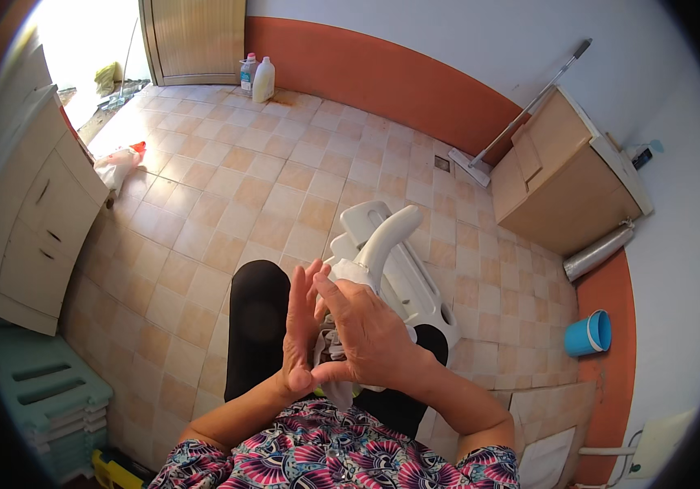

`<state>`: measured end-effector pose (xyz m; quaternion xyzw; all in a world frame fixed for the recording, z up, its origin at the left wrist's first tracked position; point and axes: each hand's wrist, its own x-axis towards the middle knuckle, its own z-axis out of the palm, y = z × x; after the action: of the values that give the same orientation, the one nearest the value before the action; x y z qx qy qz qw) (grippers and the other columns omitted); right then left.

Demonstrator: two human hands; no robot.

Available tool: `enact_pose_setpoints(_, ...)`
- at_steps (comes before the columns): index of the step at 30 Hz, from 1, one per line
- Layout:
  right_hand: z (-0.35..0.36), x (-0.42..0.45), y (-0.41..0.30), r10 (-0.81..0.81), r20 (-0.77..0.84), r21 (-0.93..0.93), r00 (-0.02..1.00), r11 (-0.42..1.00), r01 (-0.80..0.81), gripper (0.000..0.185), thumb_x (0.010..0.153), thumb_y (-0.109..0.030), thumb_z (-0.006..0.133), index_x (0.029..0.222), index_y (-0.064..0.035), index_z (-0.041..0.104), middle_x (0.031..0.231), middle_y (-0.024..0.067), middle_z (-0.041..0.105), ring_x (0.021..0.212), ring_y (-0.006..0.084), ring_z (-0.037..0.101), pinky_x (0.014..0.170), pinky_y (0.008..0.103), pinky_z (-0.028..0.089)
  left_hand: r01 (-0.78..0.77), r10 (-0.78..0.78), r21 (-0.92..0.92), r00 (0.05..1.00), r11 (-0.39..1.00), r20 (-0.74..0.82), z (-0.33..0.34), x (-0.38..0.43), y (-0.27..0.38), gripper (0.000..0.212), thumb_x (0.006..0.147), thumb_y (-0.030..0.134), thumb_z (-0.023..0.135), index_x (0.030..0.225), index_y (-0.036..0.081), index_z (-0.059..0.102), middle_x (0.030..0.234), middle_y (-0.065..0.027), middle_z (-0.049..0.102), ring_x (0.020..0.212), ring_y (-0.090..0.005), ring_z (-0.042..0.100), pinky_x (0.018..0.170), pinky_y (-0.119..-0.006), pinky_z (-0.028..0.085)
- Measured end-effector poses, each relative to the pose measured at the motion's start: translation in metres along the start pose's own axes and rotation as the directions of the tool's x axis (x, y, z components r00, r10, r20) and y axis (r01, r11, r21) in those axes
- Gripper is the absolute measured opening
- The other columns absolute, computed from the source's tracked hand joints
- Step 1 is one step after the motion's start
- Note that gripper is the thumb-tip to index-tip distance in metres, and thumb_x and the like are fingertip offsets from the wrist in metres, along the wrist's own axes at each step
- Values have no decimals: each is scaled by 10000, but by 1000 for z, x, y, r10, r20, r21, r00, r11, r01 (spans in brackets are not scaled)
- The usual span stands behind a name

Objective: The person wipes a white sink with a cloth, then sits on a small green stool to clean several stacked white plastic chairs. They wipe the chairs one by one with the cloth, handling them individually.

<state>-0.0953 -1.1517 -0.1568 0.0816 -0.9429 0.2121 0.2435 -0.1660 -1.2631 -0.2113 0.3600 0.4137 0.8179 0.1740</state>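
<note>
My left hand (302, 330) is upright with its fingers stretched, its palm turned toward the right hand. Close against it, my right hand (365, 333) curves with the fingertips and thumb near the left one. Below and between them lies a crumpled greyish cloth (331, 348) on my lap; whether a finger pinches it is hidden. Just ahead, between my knees, stands a white plastic piece with a thick curved arm (390, 238), part of a larger moulded plastic item (408, 284) on the floor.
A beige cabinet (545, 177) with a mop (518, 119) leaning by it stands at the right, near a blue bucket (583, 337). At the left are a white cabinet (50, 226) and stacked green plastic panels (50, 379). Two bottles (263, 80) stand by the door.
</note>
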Motion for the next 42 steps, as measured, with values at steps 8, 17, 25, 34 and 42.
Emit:
enact_pose_setpoints(8,11,-29,15,-233,-575,-60,785,968,243,782,873,-786,401,1126,-51,478,1032,150,549,799,277,633,918,600,453,-343,288,232,927,910,242,-15,-30,-54,1130,653,728,761,1408,-38,415,1485,-264,368,1407,-406,342,1149,-516,275)
enact_pose_setpoints(17,8,-82,2,699,-74,423,712,668,-612,1267,747,-721,680,1512,122,125,1494,294,346,1347,352,434,1102,397,360,286,-287,-24,956,958,-56,-5,-39,-71,630,825,-24,749,1350,42,407,1185,-47,558,1081,-120,552,964,-284,458)
enact_pose_setpoints(25,12,-82,3,693,-47,572,719,609,-549,1362,651,-521,871,1547,36,9,1335,256,553,1216,287,577,1010,370,464,272,-274,-220,961,937,19,10,72,-116,398,923,90,660,1286,25,510,1151,-36,583,1030,-105,553,913,-261,456)
enact_pose_setpoints(34,16,-72,0,700,-66,569,712,612,-549,997,894,-505,686,1507,110,196,1362,278,534,1238,297,565,1007,343,450,646,-615,-94,755,758,228,13,149,-153,396,942,317,652,1228,51,586,1006,-10,638,880,-91,587,787,-255,485)
enact_pose_setpoints(42,9,-80,4,680,-38,463,733,662,-590,747,979,-337,611,1466,142,307,1373,301,519,1253,318,548,1023,349,429,229,-231,188,973,955,-13,-8,-26,-67,502,840,36,742,1297,7,537,1166,-62,634,1034,-148,612,952,-297,470)
